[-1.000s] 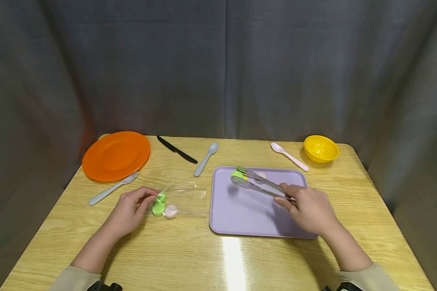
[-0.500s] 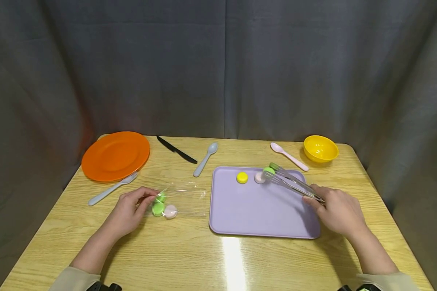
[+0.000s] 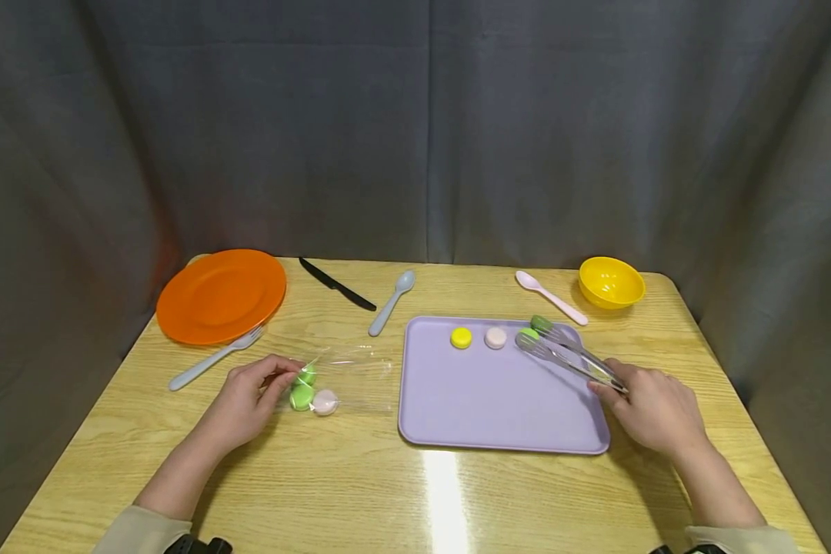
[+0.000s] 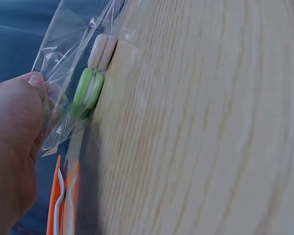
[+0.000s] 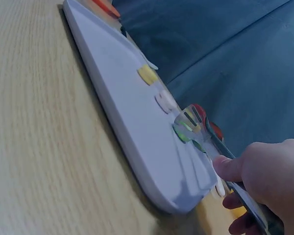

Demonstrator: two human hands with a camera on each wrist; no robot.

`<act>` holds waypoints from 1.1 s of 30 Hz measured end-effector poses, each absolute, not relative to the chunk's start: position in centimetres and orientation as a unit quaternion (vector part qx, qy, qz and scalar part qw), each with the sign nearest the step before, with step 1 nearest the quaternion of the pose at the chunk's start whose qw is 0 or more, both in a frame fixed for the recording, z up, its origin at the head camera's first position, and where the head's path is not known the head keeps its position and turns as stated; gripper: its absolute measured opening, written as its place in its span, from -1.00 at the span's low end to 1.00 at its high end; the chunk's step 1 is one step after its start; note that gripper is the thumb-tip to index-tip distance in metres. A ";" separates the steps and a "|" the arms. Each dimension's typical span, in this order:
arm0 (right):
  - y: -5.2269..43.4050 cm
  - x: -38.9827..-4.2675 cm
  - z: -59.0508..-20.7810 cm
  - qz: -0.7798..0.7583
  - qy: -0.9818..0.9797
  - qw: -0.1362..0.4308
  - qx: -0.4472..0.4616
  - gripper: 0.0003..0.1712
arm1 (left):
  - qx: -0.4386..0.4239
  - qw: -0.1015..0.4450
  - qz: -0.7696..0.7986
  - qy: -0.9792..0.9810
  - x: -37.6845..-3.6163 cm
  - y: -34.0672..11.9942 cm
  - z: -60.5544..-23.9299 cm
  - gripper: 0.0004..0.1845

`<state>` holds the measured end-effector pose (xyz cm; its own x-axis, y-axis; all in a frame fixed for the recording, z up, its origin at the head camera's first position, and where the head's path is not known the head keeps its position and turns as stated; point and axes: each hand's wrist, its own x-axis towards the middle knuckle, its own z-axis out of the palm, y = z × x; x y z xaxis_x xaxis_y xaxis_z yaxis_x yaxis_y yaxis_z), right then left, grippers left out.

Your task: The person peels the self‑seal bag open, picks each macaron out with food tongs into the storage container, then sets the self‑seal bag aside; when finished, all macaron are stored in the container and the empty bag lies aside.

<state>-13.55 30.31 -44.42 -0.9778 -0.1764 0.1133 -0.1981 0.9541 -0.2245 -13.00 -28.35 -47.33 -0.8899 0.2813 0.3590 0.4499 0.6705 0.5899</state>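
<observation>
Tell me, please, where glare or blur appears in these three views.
Head view: sharp, with a bright glare streak on the wooden table in front of the purple tray. Left wrist view: the table surface is soft, while the clear bag is sharper. Right wrist view: the tongs and right hand are blurred.

Orange plate [image 3: 221, 295] sits far left on the counter [image 3: 360, 492], grey fork [image 3: 215, 358] just beside it; black knife [image 3: 336, 285], grey spoon [image 3: 391, 303], pink spoon [image 3: 551, 298] and yellow bowl [image 3: 611, 282] line the back.
</observation>
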 end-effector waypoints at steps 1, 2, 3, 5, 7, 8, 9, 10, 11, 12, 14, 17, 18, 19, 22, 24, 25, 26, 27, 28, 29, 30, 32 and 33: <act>30.2 -13.5 -44.3 0.119 -0.987 0.051 0.096 -0.43 | -0.202 0.120 -0.352 -0.906 -13.0 -28.3 -47.3 -0.83; 30.1 -13.5 -44.2 0.119 -0.986 0.058 0.097 -0.45 | -0.203 0.120 -0.353 -0.905 -13.0 -28.4 -47.3 -0.82; 29.9 -13.5 -43.9 0.120 -0.986 0.065 0.100 -0.47 | -0.203 0.120 -0.353 -0.905 -13.1 -28.4 -47.3 -0.82; 29.2 -13.4 -43.4 0.123 -0.983 0.079 0.107 -0.47 | -0.202 0.120 -0.355 -0.905 -13.1 -28.4 -47.3 -0.82; 28.3 -13.4 -42.8 0.126 -0.980 0.093 0.119 -0.47 | -0.201 0.119 -0.355 -0.905 -13.1 -28.4 -47.3 -0.82; 27.8 -13.4 -42.5 0.129 -0.978 0.101 0.126 -0.44 | -0.200 0.118 -0.356 -0.905 -13.1 -28.4 -47.3 -0.82; 27.2 -13.3 -42.3 0.132 -0.976 0.108 0.134 -0.42 | -0.200 0.116 -0.356 -0.906 -13.1 -28.5 -47.3 -0.82; 26.6 -13.3 -42.1 0.136 -0.973 0.116 0.143 -0.40 | -0.199 0.115 -0.356 -0.906 -13.0 -28.5 -47.3 -0.82; 26.0 -13.3 -41.9 0.140 -0.971 0.124 0.152 -0.41 | -0.199 0.114 -0.357 -0.906 -13.0 -28.5 -47.3 -0.82; 25.4 -13.3 -41.8 0.144 -0.967 0.132 0.164 -0.43 | -0.199 0.113 -0.357 -0.906 -13.0 -28.4 -47.3 -0.83; 24.2 -13.4 -41.7 0.155 -0.961 0.135 0.184 -0.52 | -0.199 0.112 -0.358 -0.905 -13.0 -28.4 -47.3 -0.84; 22.3 -13.5 -41.6 0.172 -0.953 0.125 0.216 -0.69 | -0.201 0.113 -0.359 -0.905 -13.0 -28.4 -47.3 -0.84; 21.7 -13.5 -41.6 0.178 -0.951 0.117 0.226 -0.76 | -0.202 0.114 -0.359 -0.904 -12.9 -28.4 -47.3 -0.84; 21.1 -13.6 -41.6 0.183 -0.949 0.106 0.235 -0.86 | -0.204 0.116 -0.358 -0.904 -12.9 -28.4 -47.3 -0.84; 19.5 -13.9 -41.9 0.192 -0.941 0.085 0.265 -0.94 | -0.210 0.121 -0.358 -0.902 -12.9 -28.5 -47.4 -0.83; 18.5 -14.2 -42.2 0.193 -0.937 0.072 0.280 -0.88 | -0.212 0.123 -0.358 -0.901 -12.9 -28.5 -47.4 -0.82; 18.0 -14.3 -42.3 0.191 -0.936 0.069 0.289 -0.86 | -0.212 0.122 -0.359 -0.901 -12.9 -28.5 -47.4 -0.82; 17.6 -14.5 -42.5 0.190 -0.934 0.065 0.295 -0.86 | -0.212 0.121 -0.360 -0.901 -12.9 -28.5 -47.4 -0.82; 17.1 -14.6 -42.6 0.190 -0.933 0.061 0.300 -0.88 | -0.211 0.120 -0.360 -0.901 -12.9 -28.5 -47.4 -0.83; 16.7 -14.8 -42.8 0.187 -0.932 0.056 0.305 -0.86 | -0.210 0.120 -0.360 -0.901 -12.9 -28.5 -47.3 -0.83; 16.3 -15.0 -43.0 0.184 -0.932 0.053 0.308 -0.83 | -0.210 0.119 -0.360 -0.901 -12.9 -28.5 -47.3 -0.83; 15.9 -15.1 -43.1 0.183 -0.931 0.049 0.312 -0.83 | -0.209 0.118 -0.360 -0.901 -12.9 -28.5 -47.3 -0.83; 15.1 -15.4 -43.4 0.182 -0.930 0.044 0.318 -0.88 | -0.209 0.118 -0.360 -0.902 -13.0 -28.5 -47.3 -0.83; 14.7 -15.5 -43.5 0.181 -0.929 0.042 0.320 -0.88 | -0.209 0.118 -0.360 -0.902 -13.0 -28.5 -47.3 -0.83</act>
<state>-15.51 14.71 -43.55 -0.7915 -0.5796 0.1938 -0.6100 0.7299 -0.3085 -12.98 -28.49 -47.30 -0.8851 0.2915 0.3629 0.4612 0.6541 0.5996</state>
